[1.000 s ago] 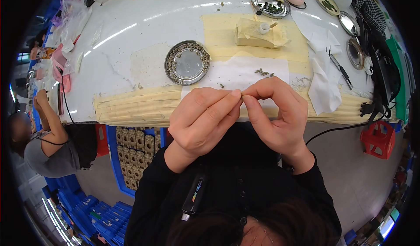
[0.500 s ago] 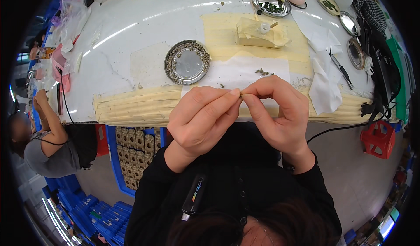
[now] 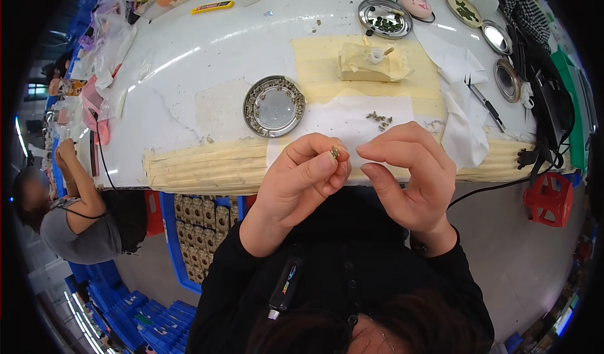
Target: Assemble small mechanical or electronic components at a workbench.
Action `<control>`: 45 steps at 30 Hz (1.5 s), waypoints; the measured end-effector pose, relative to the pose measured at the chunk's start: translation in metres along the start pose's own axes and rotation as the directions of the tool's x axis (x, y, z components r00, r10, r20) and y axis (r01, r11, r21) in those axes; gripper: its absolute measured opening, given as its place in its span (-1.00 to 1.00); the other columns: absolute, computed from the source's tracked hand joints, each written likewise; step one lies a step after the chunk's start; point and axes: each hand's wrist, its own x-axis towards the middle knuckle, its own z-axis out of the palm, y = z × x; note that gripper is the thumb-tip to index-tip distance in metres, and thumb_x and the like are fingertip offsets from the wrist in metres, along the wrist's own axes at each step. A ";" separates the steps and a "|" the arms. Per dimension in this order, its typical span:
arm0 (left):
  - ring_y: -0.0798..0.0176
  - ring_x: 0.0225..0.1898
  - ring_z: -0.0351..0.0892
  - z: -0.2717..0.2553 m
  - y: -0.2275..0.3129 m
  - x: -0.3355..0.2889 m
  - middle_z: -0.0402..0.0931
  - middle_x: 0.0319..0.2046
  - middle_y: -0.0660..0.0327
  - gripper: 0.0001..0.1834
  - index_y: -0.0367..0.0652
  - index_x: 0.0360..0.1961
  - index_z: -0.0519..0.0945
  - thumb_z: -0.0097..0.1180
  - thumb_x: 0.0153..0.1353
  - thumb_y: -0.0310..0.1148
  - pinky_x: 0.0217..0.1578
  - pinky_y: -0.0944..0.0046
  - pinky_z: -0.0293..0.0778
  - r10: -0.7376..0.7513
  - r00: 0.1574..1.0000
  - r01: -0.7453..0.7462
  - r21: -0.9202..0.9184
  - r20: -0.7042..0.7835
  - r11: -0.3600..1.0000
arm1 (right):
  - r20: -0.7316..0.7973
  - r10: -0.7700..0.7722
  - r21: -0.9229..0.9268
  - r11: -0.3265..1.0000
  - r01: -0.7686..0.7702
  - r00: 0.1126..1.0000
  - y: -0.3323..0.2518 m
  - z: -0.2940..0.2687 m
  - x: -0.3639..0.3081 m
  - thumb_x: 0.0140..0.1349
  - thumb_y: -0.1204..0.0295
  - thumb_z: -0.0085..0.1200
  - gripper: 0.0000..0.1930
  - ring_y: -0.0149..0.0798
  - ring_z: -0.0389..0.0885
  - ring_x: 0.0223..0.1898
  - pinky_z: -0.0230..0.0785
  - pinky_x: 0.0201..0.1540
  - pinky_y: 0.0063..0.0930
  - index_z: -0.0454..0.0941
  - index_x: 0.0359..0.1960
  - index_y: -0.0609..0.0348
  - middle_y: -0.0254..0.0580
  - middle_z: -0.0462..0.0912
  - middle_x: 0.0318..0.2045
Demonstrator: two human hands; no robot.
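Between the thumb and forefinger of my left hand (image 3: 305, 168) is pinched a small brass-coloured part (image 3: 335, 152), too small to name more exactly. My right hand (image 3: 412, 171) is just to its right, thumb and fingers apart, with nothing visible in it. Beyond my hands a white sheet (image 3: 340, 115) lies on the table, with a small heap of similar metal parts (image 3: 379, 120) on it. To the left of the sheet stands a round metal dish (image 3: 275, 107) with many such parts around its inner edge.
A tape-covered block (image 3: 371, 62) holds a small white cup. Behind it is a dish of dark green pieces (image 3: 385, 23). Tweezers (image 3: 484, 105) lie by a white cloth (image 3: 464, 127). A blue crate (image 3: 179, 253) of metal parts stands below left. Another person (image 3: 75, 222) sits at far left.
My hands have come apart. The small part stays in my left hand, which has turned upward, while my right fingers have opened and moved slightly right. The whole view has shifted a little.
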 end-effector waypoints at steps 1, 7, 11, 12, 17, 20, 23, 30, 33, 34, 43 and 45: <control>0.39 -0.35 0.47 0.000 0.001 0.000 0.53 -0.35 0.20 -0.87 -0.24 -0.18 0.57 0.12 0.29 -0.44 -0.28 0.43 0.44 -0.028 1.000 0.028 -0.024 0.008 0.999 | 0.007 0.000 0.000 1.000 0.000 1.000 -0.002 0.000 0.001 -0.07 0.68 0.29 -0.76 -0.27 0.58 -0.41 0.40 -0.40 -0.49 0.64 -0.30 0.25 -0.20 0.62 -0.43; 0.40 -0.35 0.46 0.001 0.002 -0.001 0.53 -0.34 0.21 -0.88 -0.24 -0.18 0.56 0.11 0.29 -0.44 -0.27 0.43 0.43 -0.065 0.997 0.067 -0.046 0.032 0.997 | 0.030 0.021 0.040 0.999 -0.023 0.999 -0.002 -0.001 0.000 -0.08 0.66 0.31 -0.75 -0.27 0.57 -0.42 0.40 -0.41 -0.49 0.64 -0.30 0.24 -0.23 0.60 -0.42; 0.40 -0.36 0.46 0.000 0.001 -0.001 0.54 -0.32 0.20 -0.88 -0.24 -0.18 0.56 0.11 0.29 -0.45 -0.27 0.43 0.44 -0.072 0.997 0.074 -0.061 0.033 0.995 | 0.027 0.014 0.028 0.999 -0.015 1.000 -0.002 0.001 -0.001 -0.10 0.66 0.32 -0.74 -0.27 0.57 -0.41 0.40 -0.40 -0.50 0.64 -0.31 0.24 -0.25 0.60 -0.41; 0.40 -0.36 0.46 -0.001 0.001 -0.001 0.55 -0.32 0.20 -0.88 -0.24 -0.18 0.57 0.11 0.29 -0.45 -0.27 0.43 0.44 -0.074 0.997 0.075 -0.062 0.024 0.995 | 0.019 0.013 0.024 1.000 -0.013 1.000 -0.003 0.002 -0.001 -0.10 0.66 0.32 -0.74 -0.27 0.58 -0.41 0.40 -0.41 -0.50 0.63 -0.31 0.24 -0.25 0.60 -0.41; 0.40 -0.34 0.47 0.003 0.001 -0.001 0.56 -0.31 0.21 -0.89 -0.22 -0.19 0.58 0.13 0.28 -0.46 -0.26 0.42 0.44 -0.082 0.997 0.082 -0.050 -0.003 0.995 | -0.030 -0.108 -0.057 0.993 0.106 0.994 -0.002 0.006 0.000 -0.16 0.67 0.33 -0.71 -0.26 0.57 -0.44 0.39 -0.45 -0.48 0.63 -0.31 0.22 -0.26 0.59 -0.42; 0.45 -0.44 0.29 0.007 0.000 -0.003 0.44 -0.29 0.21 -0.88 -0.20 -0.26 0.53 0.12 0.29 -0.38 -0.40 0.51 0.30 -0.056 0.995 0.064 0.102 -0.085 0.993 | -0.042 -0.182 -0.120 0.977 0.176 0.982 0.001 0.009 -0.001 -0.19 0.67 0.33 -0.69 -0.24 0.56 -0.47 0.38 -0.48 -0.46 0.63 -0.32 0.21 -0.26 0.58 -0.43; 0.45 -0.44 0.30 0.005 0.003 -0.005 0.46 -0.30 0.20 -0.90 -0.22 -0.28 0.55 0.12 0.28 -0.40 -0.38 0.49 0.32 -0.053 0.993 0.068 0.150 -0.106 0.986 | -0.038 -0.183 -0.148 0.973 0.175 0.982 0.000 0.010 -0.001 -0.21 0.68 0.32 -0.69 -0.23 0.55 -0.49 0.37 -0.48 -0.46 0.62 -0.34 0.21 -0.26 0.58 -0.43; 0.45 -0.41 0.55 0.014 0.009 -0.005 0.59 -0.43 0.24 -0.90 -0.24 -0.27 0.62 0.18 0.25 -0.44 -0.44 0.50 0.46 0.001 0.978 0.066 0.311 -0.210 0.948 | 0.013 -0.065 -0.054 0.996 0.066 0.998 0.000 0.002 0.000 -0.20 0.71 0.29 -0.70 -0.24 0.54 -0.46 0.37 -0.46 -0.46 0.62 -0.34 0.21 -0.25 0.56 -0.46; 0.45 -0.40 0.56 0.019 0.012 -0.005 0.59 -0.41 0.23 -0.89 -0.24 -0.25 0.62 0.17 0.26 -0.43 -0.43 0.49 0.46 0.031 0.976 0.048 0.350 -0.215 0.936 | 0.017 -0.053 -0.050 0.997 0.054 0.998 0.000 0.002 0.002 -0.18 0.72 0.28 -0.71 -0.25 0.55 -0.45 0.38 -0.44 -0.46 0.62 -0.34 0.21 -0.24 0.56 -0.45; 0.45 -0.40 0.55 0.017 0.010 -0.005 0.59 -0.41 0.24 -0.88 -0.24 -0.25 0.62 0.17 0.27 -0.42 -0.42 0.49 0.46 0.033 0.976 0.045 0.343 -0.217 0.938 | 0.019 -0.053 -0.051 0.997 0.054 0.998 -0.001 0.002 0.002 -0.17 0.72 0.28 -0.71 -0.25 0.55 -0.45 0.38 -0.44 -0.47 0.62 -0.34 0.21 -0.24 0.56 -0.45; 0.44 -0.31 0.48 0.009 0.006 0.001 0.51 -0.35 0.24 -0.83 -0.23 -0.23 0.50 0.00 0.37 -0.33 -0.27 0.47 0.43 -0.114 0.991 0.108 -0.076 -0.070 0.991 | -0.123 -0.019 -0.150 0.989 0.001 0.992 -0.001 -0.012 0.004 -0.10 0.71 0.28 -0.79 -0.26 0.58 -0.44 0.41 -0.43 -0.50 0.63 -0.37 0.26 -0.20 0.60 -0.47; 0.42 -0.31 0.45 0.009 0.007 0.002 0.49 -0.34 0.22 -0.83 -0.22 -0.24 0.47 -0.03 0.38 -0.32 -0.27 0.47 0.42 -0.120 0.991 0.115 -0.094 -0.054 0.989 | -0.187 -0.019 -0.248 0.968 -0.029 0.982 0.001 -0.020 0.003 -0.04 0.70 0.26 -0.83 -0.27 0.59 -0.42 0.42 -0.37 -0.51 0.63 -0.36 0.29 -0.17 0.61 -0.46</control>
